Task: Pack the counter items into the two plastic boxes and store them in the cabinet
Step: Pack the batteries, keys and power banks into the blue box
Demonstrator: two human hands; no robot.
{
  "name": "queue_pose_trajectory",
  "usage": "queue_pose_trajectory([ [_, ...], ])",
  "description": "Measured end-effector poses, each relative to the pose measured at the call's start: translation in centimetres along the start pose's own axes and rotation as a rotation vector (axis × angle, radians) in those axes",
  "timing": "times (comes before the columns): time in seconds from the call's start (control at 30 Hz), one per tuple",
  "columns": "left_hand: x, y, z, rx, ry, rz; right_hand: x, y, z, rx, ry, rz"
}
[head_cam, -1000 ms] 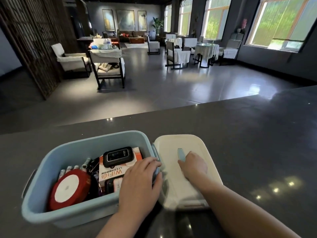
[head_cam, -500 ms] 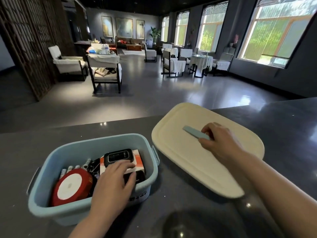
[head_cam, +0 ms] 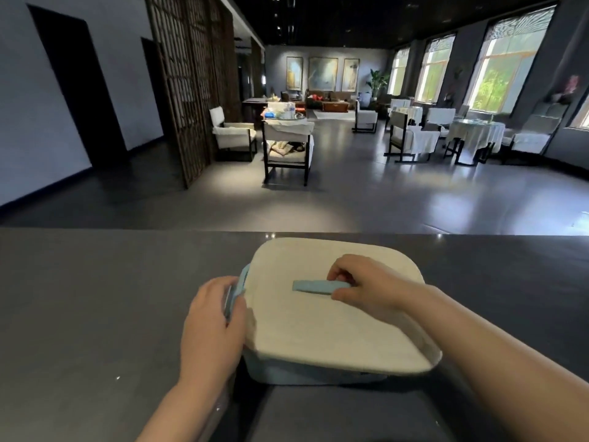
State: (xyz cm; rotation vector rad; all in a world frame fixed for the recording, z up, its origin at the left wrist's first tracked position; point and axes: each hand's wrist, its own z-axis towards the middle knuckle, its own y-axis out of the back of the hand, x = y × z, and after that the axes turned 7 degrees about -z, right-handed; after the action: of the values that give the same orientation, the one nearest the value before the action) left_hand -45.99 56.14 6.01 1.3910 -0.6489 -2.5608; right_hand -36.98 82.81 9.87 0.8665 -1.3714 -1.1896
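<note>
Cream lid (head_cam: 334,327) covering blue box (head_cam: 306,374) at lower centre, right hand (head_cam: 366,287) pinching lid handle (head_cam: 314,287), left hand (head_cam: 212,327) seemingly gripping the box's left side clip (head_cam: 237,287)

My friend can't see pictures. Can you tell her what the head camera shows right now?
A person is putting a cream lid on a blue box on a dark counter. The right hand pinches the lid's blue handle, and the left hand holds the box's left side. Behind is a big room with chairs and windows.
</note>
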Motion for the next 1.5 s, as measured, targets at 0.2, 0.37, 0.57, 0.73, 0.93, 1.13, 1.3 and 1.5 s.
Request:
queue_pose_trajectory([
  [0.2,1.0,-0.4,-0.4,0.216,-0.046,0.133,1.8,-2.6,3.1,0.040,0.023,0.061],
  [0.37,0.4,-2.6,-0.2,0.312,-0.100,0.173,1.0,-3.4,2.8,0.004,0.001,0.092],
  [0.57,0.5,-4.5,0.2,0.360,-0.129,0.318,1.7,-4.9,1.2,-0.145,-0.038,0.109],
  [0.73,1.4,-4.9,2.1,0.417,-0.076,0.388,-0.3,-5.5,-2.8,-0.377,-0.382,-0.058],
  [0.93,1.7,-5.6,3.1,0.452,-0.038,0.541,-2.6,-6.1,-4.8,-0.324,-0.843,0.491],
  [1.13,1.1,-6.5,2.8,0.521,-0.105,0.565,-3.1,-6.6,-5.0,-0.491,-0.938,0.684],
  [1.3,-0.6,-9.4,2.4,0.629,-0.175,0.471,-2.5,-6.3,-5.3,-0.603,-0.912,0.599],
  [1.5,-1.2,-10.8,2.4,0.657,-0.201,0.483,-2.0,-5.9,-5.2,-0.596,-0.891,0.505],
])
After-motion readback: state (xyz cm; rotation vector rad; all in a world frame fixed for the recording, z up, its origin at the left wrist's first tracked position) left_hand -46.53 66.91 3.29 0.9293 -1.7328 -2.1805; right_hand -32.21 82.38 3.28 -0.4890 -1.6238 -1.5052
